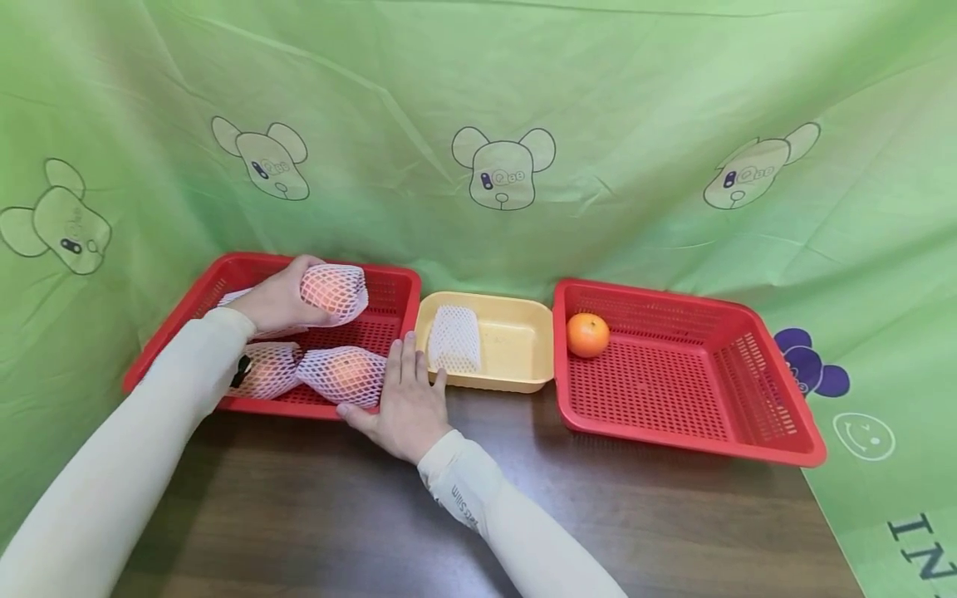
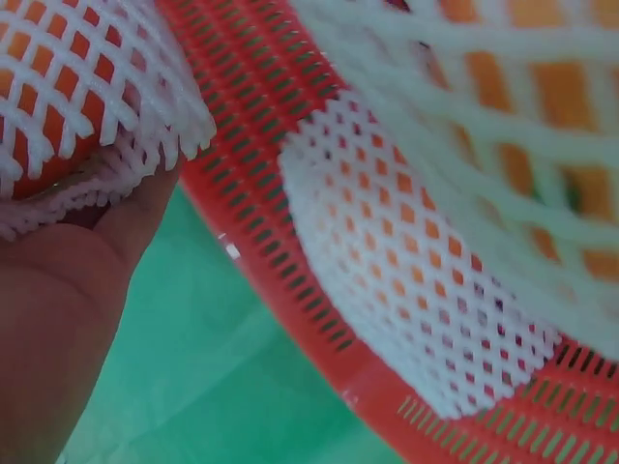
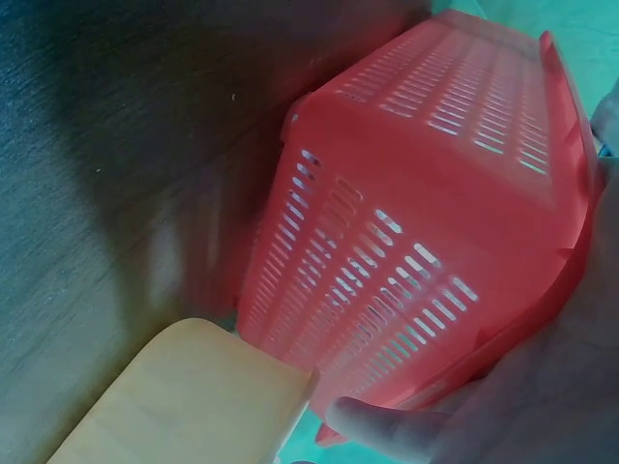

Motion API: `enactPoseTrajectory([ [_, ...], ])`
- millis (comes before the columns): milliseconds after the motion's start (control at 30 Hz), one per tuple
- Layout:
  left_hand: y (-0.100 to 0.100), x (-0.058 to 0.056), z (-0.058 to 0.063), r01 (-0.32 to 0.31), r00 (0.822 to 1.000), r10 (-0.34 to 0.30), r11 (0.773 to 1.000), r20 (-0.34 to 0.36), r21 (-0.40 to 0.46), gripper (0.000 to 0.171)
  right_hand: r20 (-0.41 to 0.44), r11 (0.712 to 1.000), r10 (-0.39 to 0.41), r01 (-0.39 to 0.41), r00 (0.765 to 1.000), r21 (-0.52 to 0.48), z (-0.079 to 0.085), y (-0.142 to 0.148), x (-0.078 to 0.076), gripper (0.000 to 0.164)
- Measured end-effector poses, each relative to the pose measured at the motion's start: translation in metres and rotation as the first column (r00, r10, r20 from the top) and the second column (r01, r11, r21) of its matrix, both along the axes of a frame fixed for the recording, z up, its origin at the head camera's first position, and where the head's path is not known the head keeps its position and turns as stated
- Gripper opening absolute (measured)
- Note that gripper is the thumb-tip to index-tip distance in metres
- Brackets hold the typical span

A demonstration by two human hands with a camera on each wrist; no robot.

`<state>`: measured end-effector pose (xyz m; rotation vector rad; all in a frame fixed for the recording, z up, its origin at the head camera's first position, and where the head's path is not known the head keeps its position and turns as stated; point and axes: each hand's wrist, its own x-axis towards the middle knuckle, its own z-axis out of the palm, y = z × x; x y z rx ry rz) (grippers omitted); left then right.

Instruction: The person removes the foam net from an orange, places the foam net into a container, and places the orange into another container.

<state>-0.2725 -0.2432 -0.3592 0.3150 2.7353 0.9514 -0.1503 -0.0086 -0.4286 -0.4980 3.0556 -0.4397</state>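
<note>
My left hand (image 1: 278,301) grips an orange in a white foam net (image 1: 334,293) above the left red basket (image 1: 389,281). Its thumb shows against the net's open end in the left wrist view. Below it in the basket lie other netted oranges, one at the front right (image 1: 347,375) and one beside it (image 1: 267,371), partly covered by the left wrist. Another netted orange (image 2: 406,271) lies against the slotted basket wall in the left wrist view. My right hand (image 1: 409,407), fingers extended, rests at the basket's front right corner, touching the rim.
A yellow tray (image 1: 523,384) between the baskets holds a flattened foam net (image 1: 454,339). The right red basket (image 1: 688,448) holds one bare orange (image 1: 587,335). All stand on a brown wooden table (image 1: 314,507) before a green printed curtain (image 1: 389,166).
</note>
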Motion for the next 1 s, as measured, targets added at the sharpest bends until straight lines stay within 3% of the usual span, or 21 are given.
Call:
enactPoseTrajectory([
  [100, -0.003, 0.014, 0.008, -0.004, 0.998, 0.001, 0.999, -0.058, -0.041, 0.096, 0.003, 1.0, -0.002, 0.002, 1.0, 0.003, 0.0, 0.001, 0.0, 0.114],
  [233, -0.004, 0.036, 0.014, 0.004, 0.996, -0.004, 1.0, -0.088, -0.002, 0.094, 0.012, 1.0, -0.005, 0.005, 1.0, -0.014, 0.0, 0.002, 0.0, 0.114],
  [467, -0.005, 0.069, 0.009, 0.056, 0.991, -0.051, 0.997, -0.127, 0.043, 0.094, 0.026, 0.999, -0.003, 0.004, 1.0, -0.035, 0.003, 0.006, 0.0, 0.117],
  [700, 0.0, 0.089, 0.0, 0.094, 0.977, -0.077, 0.993, -0.201, 0.077, 0.091, 0.042, 0.999, 0.007, -0.006, 0.999, -0.036, 0.004, 0.016, 0.008, 0.12],
  [833, 0.005, 0.1, -0.003, 0.093, 0.98, -0.078, 0.993, -0.184, 0.071, 0.094, 0.008, 0.999, 0.037, -0.037, 0.999, -0.006, 0.002, 0.031, 0.02, 0.12],
  [1000, 0.012, 0.112, -0.005, 0.088, 0.985, -0.075, 0.993, -0.154, 0.077, 0.095, -0.016, 0.997, 0.063, -0.064, 0.998, -0.041, -0.001, 0.054, 0.038, 0.121],
])
